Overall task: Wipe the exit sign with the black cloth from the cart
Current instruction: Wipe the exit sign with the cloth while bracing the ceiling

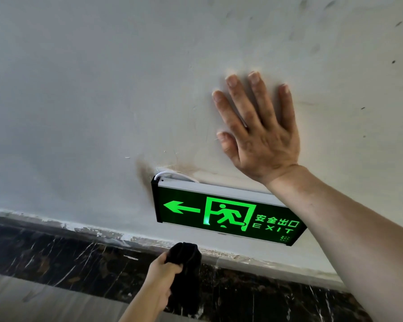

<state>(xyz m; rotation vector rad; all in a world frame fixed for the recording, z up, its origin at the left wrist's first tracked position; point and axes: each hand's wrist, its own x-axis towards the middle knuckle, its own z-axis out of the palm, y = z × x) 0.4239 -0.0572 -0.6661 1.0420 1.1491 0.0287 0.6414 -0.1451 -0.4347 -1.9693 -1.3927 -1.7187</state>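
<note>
**Cloth in left hand below sign, right palm flat on wall**

Exit sign (228, 214) is mounted low on the grey-white wall (102, 101), just above the dark marble baseboard (68, 259). Sign is lit green: left arrow, running figure, Chinese characters, "EXIT". Black end cap on its left edge, pale strip along the top.

Left hand (159, 282) comes up from the bottom edge, clenched around the black cloth (186, 270). Cloth is bunched, top of it pokes out above the fist, rest hangs down over the baseboard. It sits below the sign's left half, close but not touching.

Right hand (256, 131) is spread flat, fingers apart, palm pressed on the wall above the sign's right part. Holding nothing. Skin looks smudged with dirt. Right forearm (330, 224) runs down across the sign's right end and covers its top right corner.

Around it: a white cable (172, 174) loops out of the wall at the sign's top left corner. Brown-grey smear on the wall beside that corner. Dark scuffs and specks on the wall upper right. Paint edge above the baseboard is chipped and ragged. Grey floor (44, 300) bottom left.
</note>
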